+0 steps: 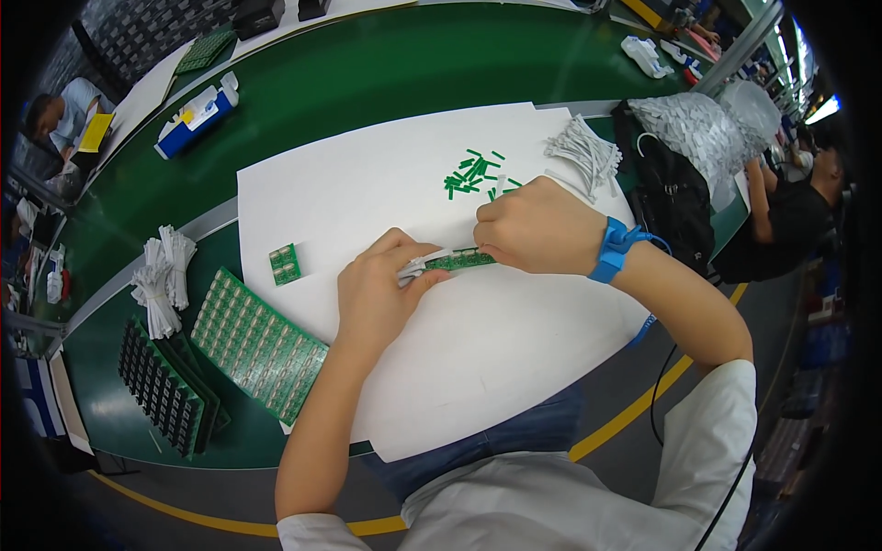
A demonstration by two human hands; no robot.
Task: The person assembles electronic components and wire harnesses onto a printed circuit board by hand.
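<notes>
Over the white sheet, a narrow green circuit board strip [466,259] is held between my two hands. My left hand [377,289] is closed round its left end, thumb and fingers pinching it together with a pale whitish piece [418,266] whose kind I cannot make out. With a blue wrist strap [610,250] on its wrist, my right hand [537,225] has its fingers pressed on the strip's right end. Beyond the right hand lies a loose pile of small green board strips [470,174]. A small green board piece [285,264] rests left of my left hand.
White sheets [340,174] cover part of the green table. A large green board panel [257,344], dark-component boards [161,390] and white cable bundles [165,275] lie left. More white cables [585,156], a black bag [675,197] and clear plastic bags [698,124] are right. People sit nearby.
</notes>
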